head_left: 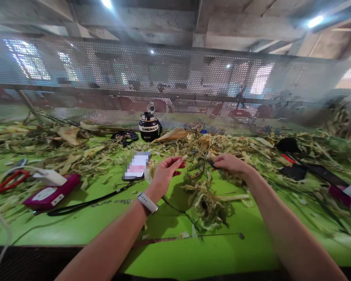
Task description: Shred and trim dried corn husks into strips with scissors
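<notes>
My left hand, with a pale band at the wrist, is over the green table, its fingers bent and thumb close to the fingertips. What it pinches, if anything, is too small to make out. Pale husk shows beside it, and a dark thin stem runs out from below the wrist. My right hand is closed around a dark-handled tool with a thin metallic end pointing into dry husks. Between my forearms lies a tangled clump of dried husk and fibres.
Corn husk scraps cover much of the green table. Left are a phone, black strap, purple power strip and red-handled scissors. A black bottle stands before a perforated metal screen. A thin rod lies near the front edge.
</notes>
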Tool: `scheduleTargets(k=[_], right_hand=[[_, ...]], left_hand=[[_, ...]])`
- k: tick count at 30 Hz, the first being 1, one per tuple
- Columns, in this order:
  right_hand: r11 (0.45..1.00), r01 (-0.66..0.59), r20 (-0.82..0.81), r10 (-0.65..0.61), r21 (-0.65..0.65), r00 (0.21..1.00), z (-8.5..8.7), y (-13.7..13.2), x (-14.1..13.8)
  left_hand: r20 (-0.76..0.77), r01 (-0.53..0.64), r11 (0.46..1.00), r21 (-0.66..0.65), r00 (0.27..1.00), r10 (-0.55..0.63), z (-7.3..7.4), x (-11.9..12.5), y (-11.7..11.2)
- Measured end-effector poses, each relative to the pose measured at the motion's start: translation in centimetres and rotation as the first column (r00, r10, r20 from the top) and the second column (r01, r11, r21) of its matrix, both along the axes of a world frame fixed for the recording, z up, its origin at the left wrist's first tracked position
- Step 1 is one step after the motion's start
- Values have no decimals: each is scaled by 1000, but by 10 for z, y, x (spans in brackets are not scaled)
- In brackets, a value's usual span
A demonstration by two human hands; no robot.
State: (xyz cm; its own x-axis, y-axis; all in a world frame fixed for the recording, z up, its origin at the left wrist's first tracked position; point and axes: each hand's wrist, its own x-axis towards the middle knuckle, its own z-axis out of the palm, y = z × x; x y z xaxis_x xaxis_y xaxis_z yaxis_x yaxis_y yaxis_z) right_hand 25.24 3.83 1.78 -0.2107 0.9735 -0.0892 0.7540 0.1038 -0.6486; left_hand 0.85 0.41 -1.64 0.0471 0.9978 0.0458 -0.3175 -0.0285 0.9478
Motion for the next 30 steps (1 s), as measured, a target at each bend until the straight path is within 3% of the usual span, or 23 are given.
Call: scheduleTargets(k=[3, 5, 13, 25, 30], right_hand=[[992, -64, -357, 19, -113, 934, 4, -8, -10], [983, -114, -460, 36, -142, 887, 6, -14, -20], [967, -224, -445, 150, -118, 883, 5, -31, -52], [968, -238, -396, 188, -80, 899, -1, -34, -60], [961, -265, -368, 221, -74, 903, -3, -34, -60]], left_hand=[[64, -50, 999, 12, 997, 49, -1, 0, 3], [103, -87, 996, 12, 991, 85, -2, 0, 4], [257, -92, 995, 38, 963, 79, -3, 2, 6], [295, 33, 999, 21, 955, -38, 5, 5, -4], [300, 32, 999, 6, 953, -33, 6, 4, -5]])
